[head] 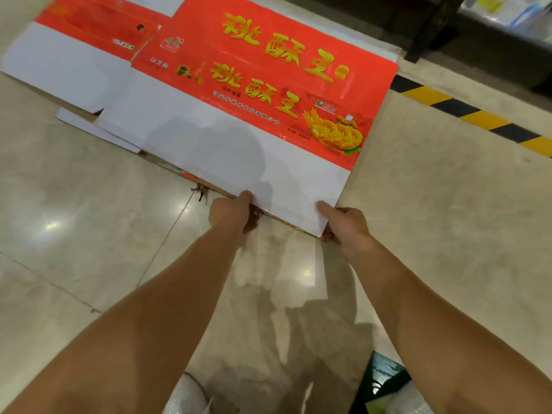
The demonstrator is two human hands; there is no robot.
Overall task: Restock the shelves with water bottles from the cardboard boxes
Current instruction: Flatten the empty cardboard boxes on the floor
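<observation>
A flattened red-and-white cardboard box (pixel 227 127) lies on the floor (gold lettering uppermost), spreading from centre toward 11 o'clock.

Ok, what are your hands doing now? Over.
Left hand and right hand both gripping near edge of flattened red-and-white cardboard box on floor. No water bottles in sight. More flat cardboard underneath.

Both arms reach forward, left hand (pixel 231 215) and right hand (pixel 343 224) gripping.
</observation>
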